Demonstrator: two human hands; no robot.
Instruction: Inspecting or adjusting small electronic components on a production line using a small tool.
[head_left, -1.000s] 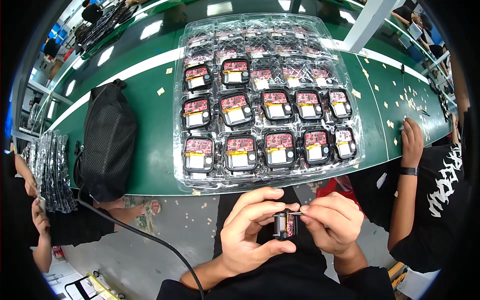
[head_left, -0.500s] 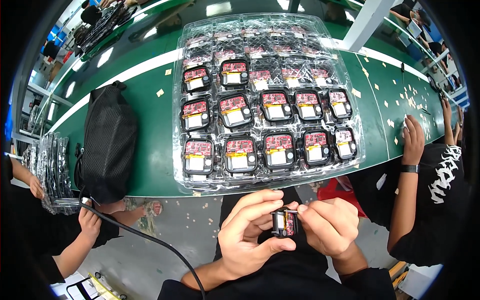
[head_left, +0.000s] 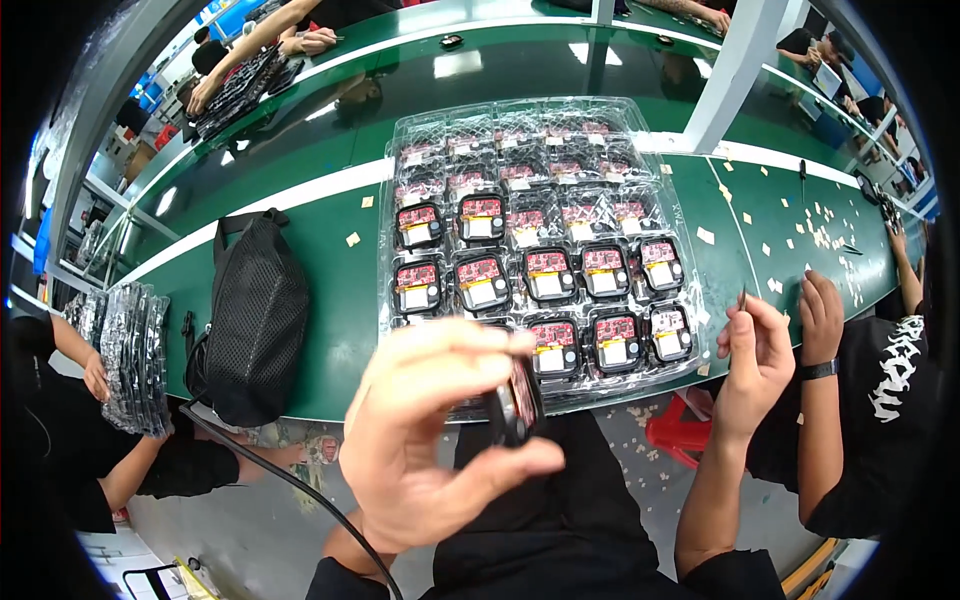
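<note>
My left hand (head_left: 425, 430) is raised in front of the table's near edge, blurred by motion. Between its thumb and fingers is a small black device case (head_left: 516, 405) with a red circuit board, tilted nearly edge-on. My right hand (head_left: 757, 350) is up to the right of the tray, apart from the case. Its thumb and fingertips pinch a thin, dark, pointed tool (head_left: 742, 298), whose exact kind I cannot make out. Similar open cases (head_left: 549, 274) with red boards and white blocks sit in clear plastic trays (head_left: 692, 300); my left hand hides some near ones.
A black mesh bag (head_left: 262, 320) lies left of the trays, with a black cable (head_left: 290, 478) running toward me. At right are small tan pieces (head_left: 820, 236) and a co-worker's hand (head_left: 822, 318). Another person handles stacked clear trays (head_left: 138, 360) at left. A red stool (head_left: 672, 430) stands below.
My hands have separated: the left rose with the case and turned it edge-on, while the right moved up and right, taking the thin tool away from the case. The view has shifted.
</note>
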